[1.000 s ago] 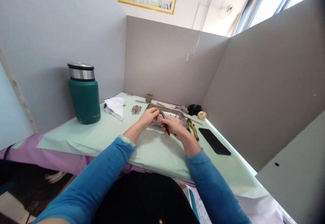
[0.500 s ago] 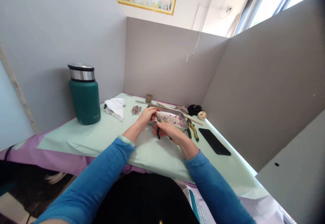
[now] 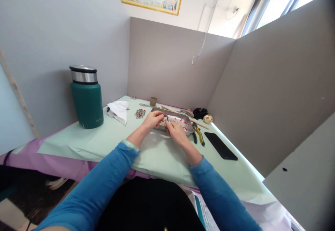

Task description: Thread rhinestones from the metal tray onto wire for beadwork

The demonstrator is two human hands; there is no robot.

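My right hand (image 3: 176, 132) is closed round a small pair of pliers (image 3: 168, 118). Their metal jaws point up and away over the metal tray (image 3: 188, 130), and the palm hides the handles. Just left of the jaws, my left hand (image 3: 154, 119) has its thumb and fingers pinched together; whatever is between them is too small to make out. Beneath both hands, the tray holds many small red, white and gold-coloured beads (image 3: 180, 122). A small pile of red and silver jewellery pieces (image 3: 140, 113) lies on the cloth left of my left hand.
A green flask (image 3: 87, 101) stands at the left by a crumpled white tissue (image 3: 118, 111). Yellow-handled pliers (image 3: 200, 135) and a black phone (image 3: 221, 145) lie right of the tray. Behind it are a wooden stick (image 3: 200, 123) and a small brown cup (image 3: 153, 101). Grey partitions enclose the table.
My right hand has turned over, so the black pliers handles that showed below it are hidden now. The jaws have shifted slightly right and up. My left hand stays almost in place.
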